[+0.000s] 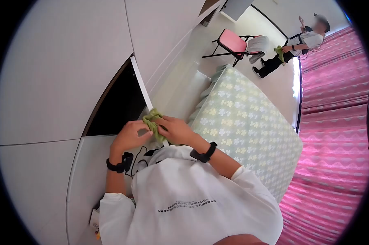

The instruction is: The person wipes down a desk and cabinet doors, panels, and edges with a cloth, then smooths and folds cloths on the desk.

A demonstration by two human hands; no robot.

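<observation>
Your cabinet [62,73] had its door [141,83] open, edge towards you. Your left hand [129,136] pinched and your right hand [176,130] gripped the cloth [154,120], bunched at that edge between them, seemingly to hug both sides.

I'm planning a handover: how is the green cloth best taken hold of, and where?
Probably pinch the green cloth at its upper end, coming from the far side: a bunched fold juts free there, while the left hand and right hand flank it lower down.
</observation>
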